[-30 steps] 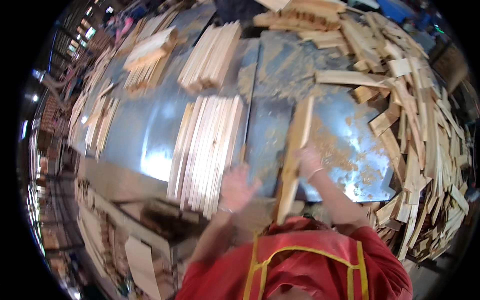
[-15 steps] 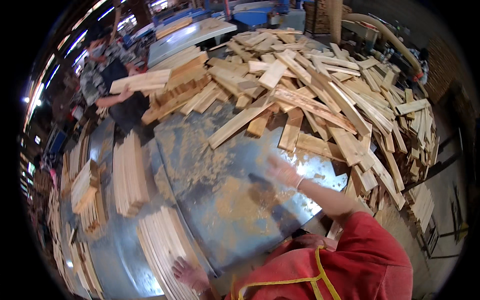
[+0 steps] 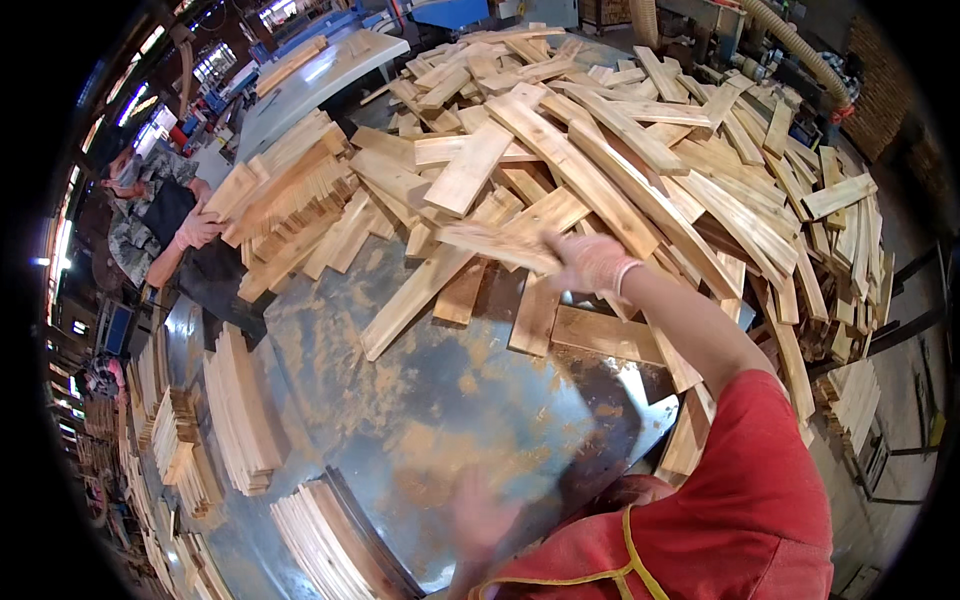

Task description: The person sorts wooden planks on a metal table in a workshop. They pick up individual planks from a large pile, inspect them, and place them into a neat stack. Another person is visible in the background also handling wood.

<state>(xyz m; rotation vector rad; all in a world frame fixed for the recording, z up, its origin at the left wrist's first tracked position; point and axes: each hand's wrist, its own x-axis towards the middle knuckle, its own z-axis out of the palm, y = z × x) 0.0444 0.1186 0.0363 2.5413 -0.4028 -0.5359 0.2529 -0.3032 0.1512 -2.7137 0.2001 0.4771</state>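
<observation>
The right hand (image 3: pixel 590 262), in a pale glove, reaches out over the metal-topped desk (image 3: pixel 450 400) to the near edge of a big loose heap of wooden slats (image 3: pixel 620 140). Its fingers are closed around the right end of one pale slat (image 3: pixel 495 245). That slat lies nearly level, its long axis running left to right with the far end tipped slightly toward the left, so almost its whole length extends leftward from the grip. It sits on top of other slats at the heap's near fringe, just above a darker short board (image 3: pixel 535 315) and a long slat (image 3: pixel 415 300) that slants down toward the near left.

The left hand (image 3: pixel 480 515) is low in the picture, close to the body and badly blurred; whether its fingers are spread or curled cannot be told, and it appears to hold nothing. It is well apart from the gripped slat, so the right hand is plainly the nearer one.

Sorted slats stand in neat stacks (image 3: pixel 240 410) along the left side of the desk, with another stack (image 3: pixel 320 540) at the near left. On the far left a co-worker's gloved hand (image 3: pixel 195 230) rests against a bundle of slats (image 3: pixel 290 200) on the same desk. A dust hose (image 3: pixel 800 50) curves past the far right of the heap.
</observation>
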